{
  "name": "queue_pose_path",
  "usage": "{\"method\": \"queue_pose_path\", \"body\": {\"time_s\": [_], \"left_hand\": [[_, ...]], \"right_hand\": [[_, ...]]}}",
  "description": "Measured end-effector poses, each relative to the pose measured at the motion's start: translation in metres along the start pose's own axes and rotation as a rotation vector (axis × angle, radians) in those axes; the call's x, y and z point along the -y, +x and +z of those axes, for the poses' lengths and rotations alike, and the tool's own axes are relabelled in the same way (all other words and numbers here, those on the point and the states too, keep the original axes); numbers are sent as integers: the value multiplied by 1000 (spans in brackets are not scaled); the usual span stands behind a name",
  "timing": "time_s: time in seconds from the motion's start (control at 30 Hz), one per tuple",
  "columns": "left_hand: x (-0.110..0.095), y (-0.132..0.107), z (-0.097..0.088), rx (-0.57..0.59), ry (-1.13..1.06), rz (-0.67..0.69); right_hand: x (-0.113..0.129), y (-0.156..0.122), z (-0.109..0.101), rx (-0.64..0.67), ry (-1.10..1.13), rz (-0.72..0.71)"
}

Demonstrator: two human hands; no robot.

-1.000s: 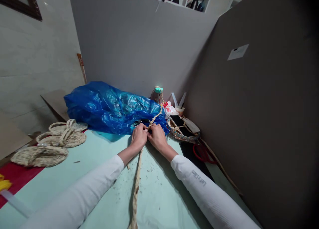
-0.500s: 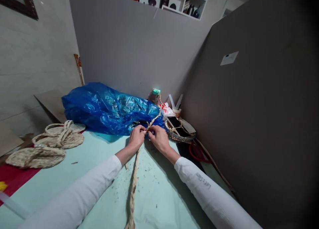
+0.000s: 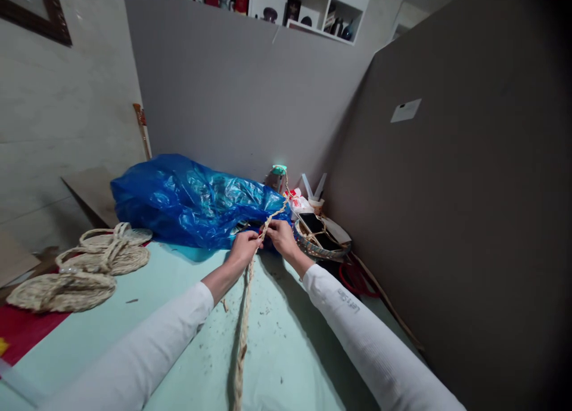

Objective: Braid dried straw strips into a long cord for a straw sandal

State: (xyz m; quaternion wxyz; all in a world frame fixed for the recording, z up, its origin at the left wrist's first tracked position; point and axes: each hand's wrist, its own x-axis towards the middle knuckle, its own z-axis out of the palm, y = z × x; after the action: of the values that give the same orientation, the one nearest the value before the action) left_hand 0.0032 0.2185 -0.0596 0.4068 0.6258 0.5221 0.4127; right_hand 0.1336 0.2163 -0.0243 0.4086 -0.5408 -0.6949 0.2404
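Note:
A braided straw rope (image 3: 241, 333) runs from the near edge of the pale green table (image 3: 290, 363) up between my two hands and on toward a green-topped bottle (image 3: 277, 177) at the back. My left hand (image 3: 243, 248) is closed around the rope. Just to its right, my right hand (image 3: 281, 235) pinches the same rope where the thinner strands begin. Both arms are in white sleeves. The hands sit right in front of a crumpled blue plastic bag (image 3: 187, 199).
Woven straw sandals (image 3: 84, 265) lie at the left on a red cloth (image 3: 22, 333). A round tray (image 3: 324, 244) holding a phone (image 3: 313, 223) sits right of my hands, with red-handled scissors (image 3: 355, 278) near it. Grey partition boards (image 3: 447, 190) close off the back and right.
Both hands have shifted slightly up the rope toward the blue bag. The right hand has lifted a little. The camera has tilted upward, showing more of the shelf.

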Motion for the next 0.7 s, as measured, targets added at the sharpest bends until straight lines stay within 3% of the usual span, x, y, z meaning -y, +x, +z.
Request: {"method": "queue_pose_path", "body": {"time_s": [0.17,0.33,0.7], "left_hand": [[-2,-3,-1,-27,53,13],[-9,-15,1,-85,76,56],[-5,-19,3,-102,68,183]], "right_hand": [[2,-6,6,65,226,30],[0,-21,6,-9,311,40],[2,-35,7,-208,-41,80]]}}
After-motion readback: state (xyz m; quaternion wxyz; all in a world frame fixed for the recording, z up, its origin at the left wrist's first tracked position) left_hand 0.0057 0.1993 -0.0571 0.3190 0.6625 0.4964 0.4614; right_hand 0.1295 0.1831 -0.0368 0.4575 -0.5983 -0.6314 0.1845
